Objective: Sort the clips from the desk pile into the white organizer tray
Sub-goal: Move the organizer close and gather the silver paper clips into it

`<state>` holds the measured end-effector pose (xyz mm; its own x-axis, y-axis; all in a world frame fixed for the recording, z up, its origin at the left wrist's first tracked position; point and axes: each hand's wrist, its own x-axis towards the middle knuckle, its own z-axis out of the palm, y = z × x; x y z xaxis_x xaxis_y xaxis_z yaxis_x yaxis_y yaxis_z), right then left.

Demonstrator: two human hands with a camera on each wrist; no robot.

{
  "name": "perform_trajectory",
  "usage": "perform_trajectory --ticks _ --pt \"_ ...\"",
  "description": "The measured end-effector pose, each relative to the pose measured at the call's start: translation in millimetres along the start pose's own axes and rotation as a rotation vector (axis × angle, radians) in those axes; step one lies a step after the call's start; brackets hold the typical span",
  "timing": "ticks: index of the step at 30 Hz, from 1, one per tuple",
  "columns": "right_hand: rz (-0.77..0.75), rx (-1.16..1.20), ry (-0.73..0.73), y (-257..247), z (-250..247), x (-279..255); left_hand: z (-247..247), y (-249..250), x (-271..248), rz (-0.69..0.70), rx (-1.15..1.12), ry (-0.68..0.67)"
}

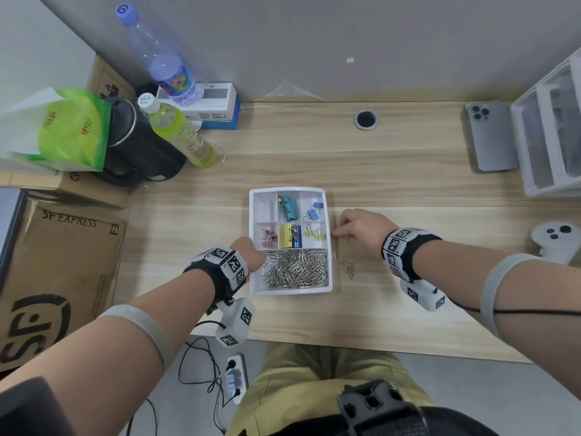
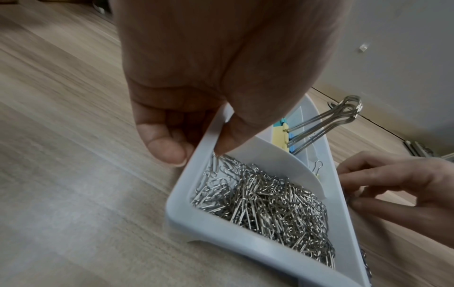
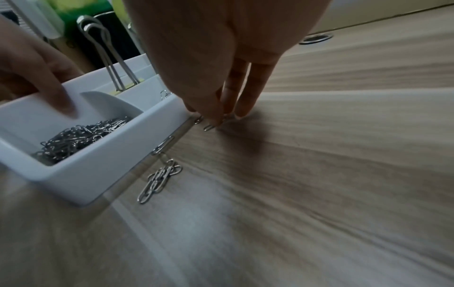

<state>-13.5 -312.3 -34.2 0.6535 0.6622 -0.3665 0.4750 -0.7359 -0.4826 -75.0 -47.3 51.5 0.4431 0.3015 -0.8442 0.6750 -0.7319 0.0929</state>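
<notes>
My left hand (image 1: 248,250) grips the tray (image 1: 290,291) wall; right hand (image 1: 361,229) pinches a clip (image 3: 209,127) at the tray's 3 o'clock. Next: lift it into the paperclip bin.

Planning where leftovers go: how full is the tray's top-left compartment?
Empty. In the head view the top-left compartment of the white tray shows only bare white floor, while the other compartments hold clips.
</notes>
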Motion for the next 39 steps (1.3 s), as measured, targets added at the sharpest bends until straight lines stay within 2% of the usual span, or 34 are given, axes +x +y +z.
perform_trajectory --ticks 8,13,20,24,31,39 --pt "0.095 -0.039 -0.082 0 -3 3 -1 1 -1 -0.003 0.033 0.000" --pt "0.188 -0.034 -0.006 -2 -2 -12 -1 1 -2 -0.006 0.022 -0.002" --pt "0.300 0.064 -0.114 -18 6 -32 0 2 -3 -0.014 0.021 0.017" --pt "0.312 0.108 -0.127 -27 10 -37 1 2 -4 -0.017 0.018 0.018" --pt "0.326 0.039 -0.110 -34 25 -38 2 1 -5 -0.003 0.012 0.027" --pt "0.364 0.183 -0.041 -41 28 -42 2 -1 -3 -0.002 0.004 0.028"
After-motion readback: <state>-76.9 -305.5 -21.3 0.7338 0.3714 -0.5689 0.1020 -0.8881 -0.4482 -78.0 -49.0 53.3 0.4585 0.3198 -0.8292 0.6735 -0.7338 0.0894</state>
